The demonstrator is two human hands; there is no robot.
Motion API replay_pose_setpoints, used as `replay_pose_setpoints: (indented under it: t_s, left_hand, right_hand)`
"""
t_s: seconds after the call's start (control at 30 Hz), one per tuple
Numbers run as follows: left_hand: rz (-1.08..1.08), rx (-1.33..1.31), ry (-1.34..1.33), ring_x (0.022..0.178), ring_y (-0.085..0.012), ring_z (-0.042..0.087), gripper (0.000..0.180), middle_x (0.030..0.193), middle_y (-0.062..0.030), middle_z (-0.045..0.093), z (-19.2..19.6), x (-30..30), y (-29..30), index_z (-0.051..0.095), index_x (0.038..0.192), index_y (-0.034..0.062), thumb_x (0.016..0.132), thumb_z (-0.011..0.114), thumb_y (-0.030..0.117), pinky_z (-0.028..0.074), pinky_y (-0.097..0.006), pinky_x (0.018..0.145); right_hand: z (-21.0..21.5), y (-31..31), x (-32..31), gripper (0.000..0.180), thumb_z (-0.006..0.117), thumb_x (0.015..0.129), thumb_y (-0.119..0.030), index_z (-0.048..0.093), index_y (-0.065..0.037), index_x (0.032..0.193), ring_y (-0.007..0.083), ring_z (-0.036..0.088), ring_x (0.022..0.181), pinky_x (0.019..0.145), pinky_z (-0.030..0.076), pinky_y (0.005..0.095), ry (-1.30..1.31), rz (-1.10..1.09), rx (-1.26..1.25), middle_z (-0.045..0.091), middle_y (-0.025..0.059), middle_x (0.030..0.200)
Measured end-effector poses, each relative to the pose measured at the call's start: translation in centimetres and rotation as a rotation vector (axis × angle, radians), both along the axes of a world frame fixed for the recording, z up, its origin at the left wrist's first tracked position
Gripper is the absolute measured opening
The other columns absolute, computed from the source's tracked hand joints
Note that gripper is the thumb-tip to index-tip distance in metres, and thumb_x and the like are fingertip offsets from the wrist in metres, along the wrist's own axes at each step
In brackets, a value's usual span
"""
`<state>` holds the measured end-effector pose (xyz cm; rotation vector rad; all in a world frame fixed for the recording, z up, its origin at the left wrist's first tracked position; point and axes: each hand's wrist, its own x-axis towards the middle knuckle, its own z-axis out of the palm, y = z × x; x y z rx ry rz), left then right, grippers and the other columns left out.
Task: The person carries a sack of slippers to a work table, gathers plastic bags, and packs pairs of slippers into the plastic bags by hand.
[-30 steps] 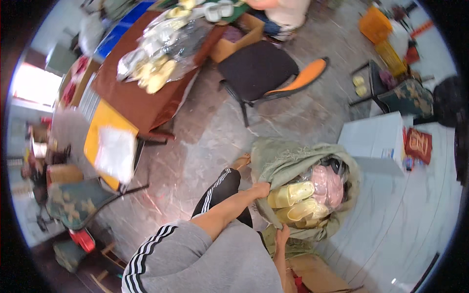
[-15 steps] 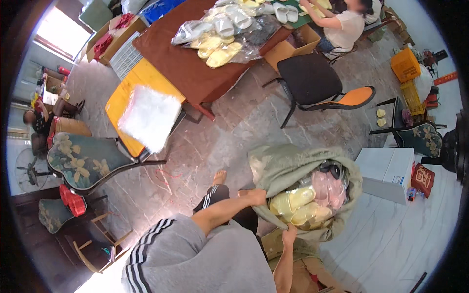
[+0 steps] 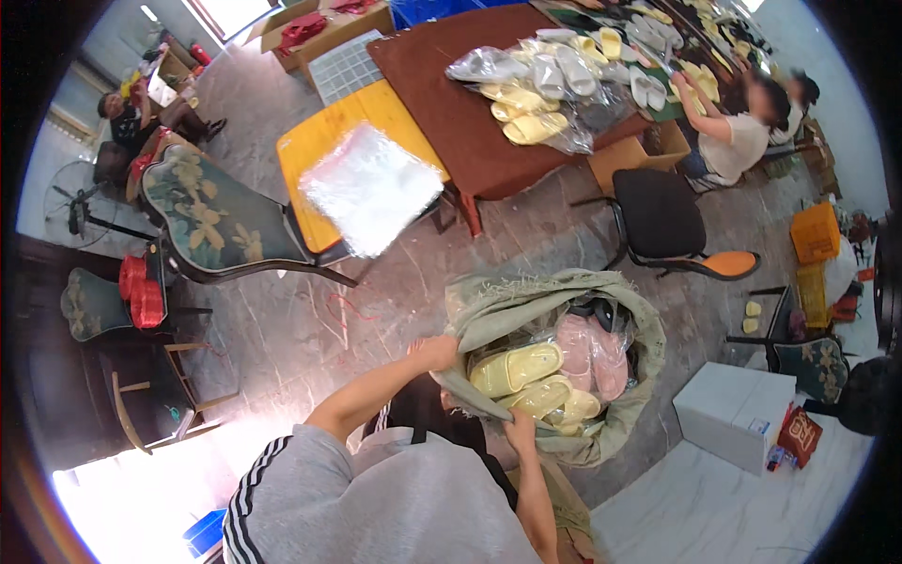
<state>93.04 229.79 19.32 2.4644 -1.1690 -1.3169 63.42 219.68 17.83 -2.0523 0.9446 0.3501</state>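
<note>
A large olive-green woven sack point(image 3: 650, 340) stands open in front of me, its mouth facing up. Several slippers in clear plastic wrap lie inside: yellow slippers point(image 3: 515, 368), pink slippers point(image 3: 594, 350) and something black point(image 3: 601, 312), perhaps another pair, at the far side. My left hand point(image 3: 434, 352) is closed on the left part of the sack's rim. Nearer to me, my right hand point(image 3: 519, 430) grips the front of the same rim. How deep the sack is filled stays hidden under the top layer.
Beyond the sack stands a brown-covered table point(image 3: 423, 99) heaped with wrapped slippers point(image 3: 540, 89). Clear plastic bags point(image 3: 371, 188) lie on a yellow table. A black chair point(image 3: 662, 216) is ahead right, a white box point(image 3: 738, 409) to the right. A seated co-worker point(image 3: 742, 141) handles slippers.
My view has turned, so the room has shifted across the picture. The sack and both hands sit farther left in view. Both hands keep their hold on the rim.
</note>
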Motion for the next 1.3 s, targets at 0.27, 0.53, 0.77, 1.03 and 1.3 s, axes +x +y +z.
replay_pose_setpoints:
  t_s: [0.27,0.53,0.77,1.03,1.3]
  left_hand:
    - [0.118,0.06,-0.034,0.085,-0.0387,0.069,0.029,0.095,-0.0228,0.07,-3.1,0.4,12.5,0.071,0.091,-0.0001,0.078,0.054,0.02,0.051,-0.054,0.078]
    - [0.165,-0.162,0.122,0.082,-0.0411,0.068,0.021,0.089,-0.0247,0.068,-1.4,1.0,20.7,0.069,0.086,-0.0023,0.073,0.062,0.012,0.055,-0.051,0.066]
    - [0.514,-0.058,0.086,0.091,-0.0409,0.067,0.026,0.093,-0.0231,0.069,-1.8,3.4,26.5,0.068,0.096,-0.0008,0.075,0.063,0.013,0.055,-0.051,0.072]
    - [0.681,0.123,-0.036,0.089,-0.0434,0.067,0.028,0.096,-0.0272,0.067,-0.5,7.1,31.0,0.067,0.095,-0.005,0.076,0.057,0.014,0.055,-0.052,0.073]
    - [0.75,0.187,-0.05,0.095,-0.0388,0.066,0.033,0.099,-0.0291,0.065,-1.2,5.4,28.3,0.067,0.094,-0.0071,0.076,0.053,0.017,0.052,-0.047,0.082]
  right_hand:
    - [0.1,4.2,5.0,0.032,0.057,0.072,-0.015,0.068,0.001,0.098,0.0444,0.06,0.095,0.086,0.046,0.0495,-0.03,0.234,-0.084,0.064,0.0266,0.095]
    - [-4.6,5.5,8.2,0.03,0.061,0.071,-0.019,0.07,-0.005,0.096,0.0439,0.063,0.089,0.082,0.049,0.0492,0.09,0.538,-0.092,0.066,0.0248,0.09]
    - [-1.4,8.3,18.1,0.034,0.061,0.073,-0.021,0.069,-0.006,0.102,0.0419,0.062,0.094,0.083,0.049,0.0485,0.078,0.737,0.048,0.067,0.0219,0.096]
    - [-1.6,11.3,26.5,0.035,0.063,0.073,-0.03,0.07,-0.003,0.095,0.0412,0.064,0.088,0.077,0.05,0.0461,-0.201,0.717,0.027,0.066,0.0231,0.091]
    - [-1.0,7.3,23.9,0.049,0.068,0.077,-0.044,0.068,-0.001,0.099,0.0407,0.063,0.093,0.081,0.049,0.0437,-0.187,0.873,0.213,0.066,0.0227,0.094]
